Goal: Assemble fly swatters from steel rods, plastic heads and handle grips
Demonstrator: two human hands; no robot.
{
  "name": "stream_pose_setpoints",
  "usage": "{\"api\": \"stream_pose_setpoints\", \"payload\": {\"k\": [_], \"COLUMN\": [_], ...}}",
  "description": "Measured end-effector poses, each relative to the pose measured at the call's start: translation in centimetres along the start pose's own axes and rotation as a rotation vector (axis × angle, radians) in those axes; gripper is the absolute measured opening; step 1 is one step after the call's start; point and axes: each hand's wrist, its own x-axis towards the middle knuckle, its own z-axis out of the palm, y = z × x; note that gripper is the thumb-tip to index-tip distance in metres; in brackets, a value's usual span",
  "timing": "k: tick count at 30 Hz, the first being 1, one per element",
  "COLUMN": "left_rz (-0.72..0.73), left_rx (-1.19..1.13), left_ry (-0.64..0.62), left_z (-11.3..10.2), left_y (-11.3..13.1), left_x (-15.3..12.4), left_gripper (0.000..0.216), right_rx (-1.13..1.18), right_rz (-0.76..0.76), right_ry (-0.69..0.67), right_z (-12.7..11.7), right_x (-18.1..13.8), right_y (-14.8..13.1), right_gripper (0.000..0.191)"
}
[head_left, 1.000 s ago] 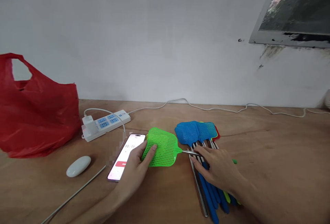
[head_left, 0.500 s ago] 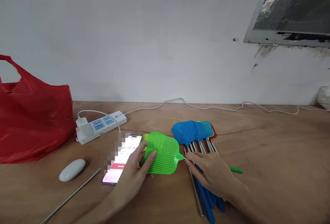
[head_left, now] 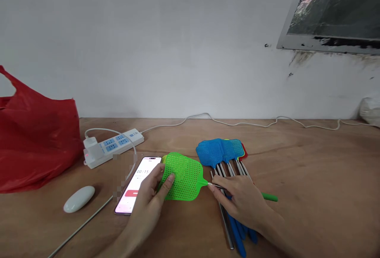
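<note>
A bright green fly swatter [head_left: 184, 177] lies across between my hands, its perforated head to the left and its thin metal rod to the right. My left hand [head_left: 151, 188] grips the head's left edge, thumb on top and fingers behind. My right hand [head_left: 240, 196] pinches the rod just past the green neck, and the green handle end [head_left: 269, 197] sticks out beyond that hand. Some yellow mesh shows behind the green head. Under and behind my right hand lies a pile of blue fly swatters [head_left: 209, 153], with yellow and red edges peeking out; their blue handles [head_left: 237, 236] point toward me.
A lit phone [head_left: 133, 194] with a timer lies by my left hand. Farther left are a white mouse [head_left: 79, 199], a power strip [head_left: 113, 147] with a plugged-in charger, and a red plastic bag [head_left: 38, 143]. A white cord [head_left: 231, 124] runs along the wall.
The whole view has shifted slightly. Both hands keep their hold on the green swatter, and a little more of its metal rod shows at my right fingers.
</note>
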Motion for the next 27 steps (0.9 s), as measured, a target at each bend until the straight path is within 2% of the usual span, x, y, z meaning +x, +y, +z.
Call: {"api": "stream_pose_setpoints", "payload": {"k": [5, 12, 17, 27], "left_rz": [-0.067, -0.103, -0.119, -0.157], "left_rx": [-0.124, -0.164, -0.174, -0.139], "left_ry": [-0.004, 0.005, 0.005, 0.051], "left_z": [0.14, -0.02, -0.48, -0.31], "left_y": [0.13, 0.02, -0.35, 0.23], "left_x": [-0.08, 0.14, 0.62, 0.48], "left_gripper": [0.038, 0.038, 0.039, 0.041], "right_rx": [-0.007, -0.097, -0.143, -0.089], "right_rz": [0.026, -0.003, -0.036, 0.003], "right_ry": [0.043, 0.084, 0.069, 0.004], "right_z": [0.28, 0.58, 0.51, 0.37], "right_x": [-0.08, -0.12, -0.15, -0.14], "right_y": [0.01, 0.22, -0.02, -0.42], "right_gripper": [0.036, 0.035, 0.023, 0.018]}}
